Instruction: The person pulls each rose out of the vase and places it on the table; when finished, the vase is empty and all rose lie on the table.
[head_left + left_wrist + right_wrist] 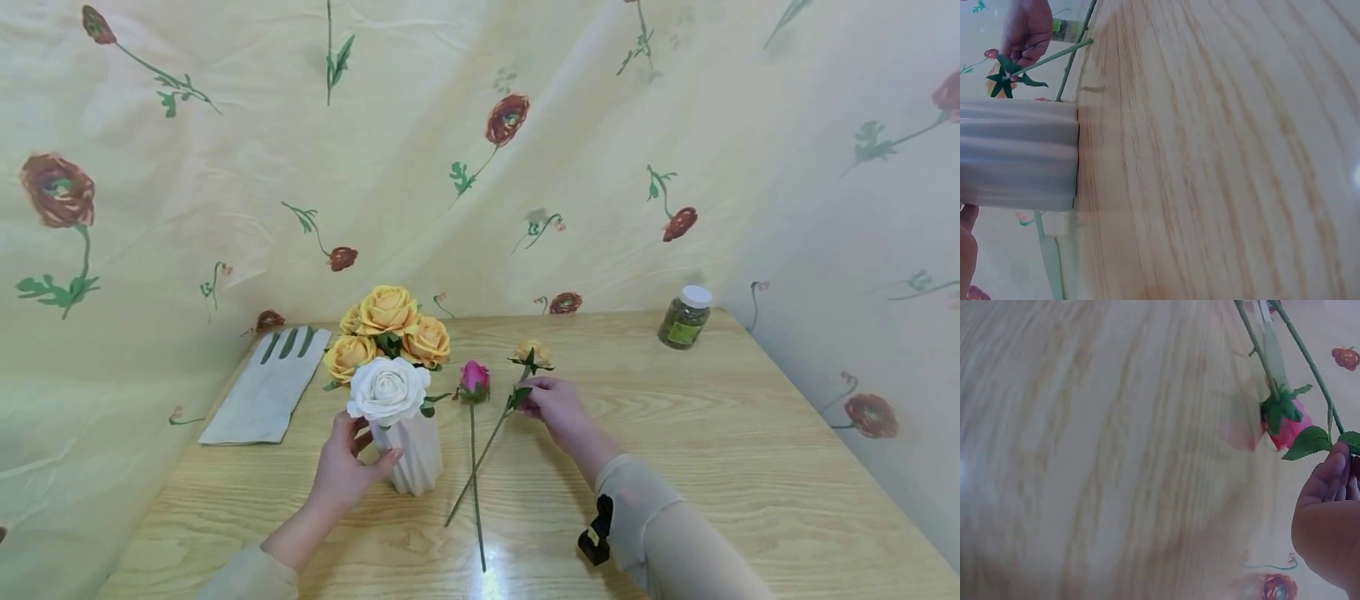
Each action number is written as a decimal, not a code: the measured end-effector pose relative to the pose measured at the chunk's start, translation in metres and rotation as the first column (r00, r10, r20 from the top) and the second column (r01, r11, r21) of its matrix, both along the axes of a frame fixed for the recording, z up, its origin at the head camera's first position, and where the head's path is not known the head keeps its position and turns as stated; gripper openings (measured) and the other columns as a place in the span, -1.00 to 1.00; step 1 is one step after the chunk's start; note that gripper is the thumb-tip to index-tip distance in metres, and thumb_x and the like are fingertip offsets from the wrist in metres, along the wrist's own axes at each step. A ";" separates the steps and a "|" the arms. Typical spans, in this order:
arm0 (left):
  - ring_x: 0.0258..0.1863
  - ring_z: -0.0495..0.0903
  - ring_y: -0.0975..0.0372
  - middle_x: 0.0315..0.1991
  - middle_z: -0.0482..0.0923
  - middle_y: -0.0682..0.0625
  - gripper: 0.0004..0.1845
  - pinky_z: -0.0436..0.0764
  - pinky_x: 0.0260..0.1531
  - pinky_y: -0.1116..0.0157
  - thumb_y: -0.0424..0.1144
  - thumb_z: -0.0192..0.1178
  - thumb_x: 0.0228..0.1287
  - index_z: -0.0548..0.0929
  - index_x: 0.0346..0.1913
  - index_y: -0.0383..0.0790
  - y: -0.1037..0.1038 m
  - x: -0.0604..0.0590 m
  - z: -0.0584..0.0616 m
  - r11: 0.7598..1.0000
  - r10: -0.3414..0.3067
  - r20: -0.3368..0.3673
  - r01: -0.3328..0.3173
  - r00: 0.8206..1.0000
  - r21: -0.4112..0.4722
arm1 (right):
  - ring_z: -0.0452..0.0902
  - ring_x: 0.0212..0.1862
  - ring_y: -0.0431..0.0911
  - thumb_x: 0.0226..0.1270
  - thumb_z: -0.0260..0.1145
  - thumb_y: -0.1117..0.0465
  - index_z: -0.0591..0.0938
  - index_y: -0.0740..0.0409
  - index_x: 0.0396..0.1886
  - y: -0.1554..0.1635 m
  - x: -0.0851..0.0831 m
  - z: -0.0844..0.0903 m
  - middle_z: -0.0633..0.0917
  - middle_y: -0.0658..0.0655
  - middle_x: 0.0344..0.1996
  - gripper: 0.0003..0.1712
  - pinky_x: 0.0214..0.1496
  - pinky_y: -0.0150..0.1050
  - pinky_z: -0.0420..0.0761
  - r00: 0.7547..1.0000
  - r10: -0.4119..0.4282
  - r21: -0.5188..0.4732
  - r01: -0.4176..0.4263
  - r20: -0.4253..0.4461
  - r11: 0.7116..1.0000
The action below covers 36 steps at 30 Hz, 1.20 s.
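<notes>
My left hand (347, 467) holds the side of a white ridged vase (416, 458), its thumb across the front. In the left wrist view, the vase (1016, 156) stands upright on the table, with only part of the hand (966, 247) showing. Several yellow roses (387, 310) and a white rose (389, 390) fill the vase. To the right, my right hand (553, 406) pinches the stem of a pale yellow rose (533, 353) near its leaves. That stem (1310, 362) crosses over or beside the stem of a pink rose (475, 380); which is on top I cannot tell.
White gloves (262, 392) with green markings lie at the table's back left. A jar (684, 318) with a white lid stands at the back right corner. Flower-patterned sheeting (420, 167) hangs behind the wooden table (712, 433). A black strap device (597, 531) sits at my right wrist.
</notes>
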State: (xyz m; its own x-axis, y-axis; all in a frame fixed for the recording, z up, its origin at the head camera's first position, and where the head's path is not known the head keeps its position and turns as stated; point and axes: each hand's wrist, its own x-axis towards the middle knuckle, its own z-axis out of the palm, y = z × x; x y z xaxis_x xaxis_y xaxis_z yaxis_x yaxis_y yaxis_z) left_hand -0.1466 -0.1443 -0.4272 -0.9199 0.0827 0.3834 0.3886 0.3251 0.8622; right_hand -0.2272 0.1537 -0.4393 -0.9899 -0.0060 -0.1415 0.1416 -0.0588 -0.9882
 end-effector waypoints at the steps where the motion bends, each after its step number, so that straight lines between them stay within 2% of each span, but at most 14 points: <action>1: 0.02 0.32 0.10 0.09 0.26 0.03 -0.28 0.42 -0.06 0.07 -0.28 0.36 -0.16 0.19 0.09 -0.12 0.000 0.000 0.000 1.000 -0.003 -0.003 0.003 1.000 0.004 | 0.50 -0.52 -0.15 0.13 0.13 0.36 0.48 0.51 -0.20 -0.001 0.000 -0.002 0.58 0.09 -0.57 -0.72 -0.35 -0.26 0.55 1.000 -0.003 0.000 0.003 0.002 1.000; 8: 0.03 0.30 0.04 0.10 0.25 -0.03 -0.29 0.38 -0.03 0.02 -0.39 0.33 -0.14 0.19 0.09 -0.15 0.005 0.006 0.011 1.000 -0.015 0.018 0.014 1.000 0.023 | 0.49 -0.53 -0.14 0.06 0.13 0.41 0.52 0.51 -0.23 -0.007 0.002 -0.011 0.59 0.09 -0.58 -0.73 -0.48 -0.37 0.50 0.999 -0.041 0.060 0.040 0.009 0.997; 13: 0.02 0.30 -0.01 0.09 0.25 -0.11 -0.29 0.37 -0.03 0.00 -0.49 0.31 -0.16 0.18 0.09 -0.22 0.009 0.011 0.020 0.999 -0.016 0.018 0.015 1.000 0.034 | 0.49 -0.56 -0.15 0.05 0.15 0.41 0.53 0.50 -0.25 -0.007 0.002 -0.019 0.59 0.11 -0.62 -0.74 -0.54 -0.39 0.49 0.998 -0.051 0.054 0.050 0.027 0.997; 20: 0.02 0.31 0.05 0.10 0.25 -0.05 -0.27 0.39 -0.03 0.04 -0.41 0.33 -0.16 0.18 0.11 -0.19 0.006 0.006 0.012 1.000 -0.014 0.015 0.014 1.000 0.017 | 0.43 -0.65 -0.18 0.07 0.16 0.38 0.55 0.46 -0.24 -0.009 0.002 -0.021 0.61 0.16 -0.66 -0.74 -0.65 -0.41 0.44 0.997 -0.054 0.073 0.049 0.061 0.996; 24: 0.01 0.31 0.02 0.09 0.26 -0.09 -0.28 0.39 -0.05 0.01 -0.45 0.33 -0.16 0.18 0.10 -0.22 0.007 0.007 0.014 0.999 -0.014 0.006 0.013 1.000 0.029 | 0.45 -0.64 -0.18 0.04 0.19 0.36 0.58 0.40 -0.24 -0.012 0.001 -0.020 0.61 0.15 -0.66 -0.74 -0.66 -0.44 0.42 0.992 -0.085 0.112 0.075 0.089 0.991; 27: -0.01 0.32 -0.02 0.07 0.27 -0.16 -0.30 0.39 -0.06 -0.01 -0.51 0.31 -0.18 0.19 0.08 -0.29 0.010 0.012 0.021 0.999 -0.003 -0.007 0.003 1.000 0.034 | 0.47 -0.62 -0.19 0.05 0.19 0.34 0.60 0.34 -0.25 -0.014 -0.001 -0.020 0.62 0.13 -0.63 -0.76 -0.65 -0.45 0.42 0.990 -0.091 0.167 0.072 0.110 0.983; 31: -0.02 0.33 -0.03 0.06 0.27 -0.18 -0.31 0.40 -0.07 -0.02 -0.51 0.30 -0.17 0.19 0.07 -0.30 0.012 0.015 0.027 1.000 0.016 -0.012 -0.016 1.000 0.017 | 0.52 -0.56 -0.16 0.07 0.18 0.33 0.62 0.31 -0.29 -0.016 -0.003 -0.019 0.64 0.12 -0.52 -0.80 -0.53 -0.43 0.47 0.992 -0.067 0.271 0.036 0.106 0.962; 36: -0.03 0.33 -0.02 0.05 0.28 -0.17 -0.31 0.40 -0.07 -0.01 -0.50 0.31 -0.17 0.19 0.07 -0.29 0.012 0.015 0.028 1.000 0.016 -0.012 -0.016 1.000 0.017 | 0.54 -0.53 -0.15 0.11 0.18 0.32 0.61 0.33 -0.34 -0.018 -0.005 -0.019 0.64 0.13 -0.50 -0.83 -0.39 -0.39 0.50 0.993 -0.020 0.341 -0.022 0.119 0.940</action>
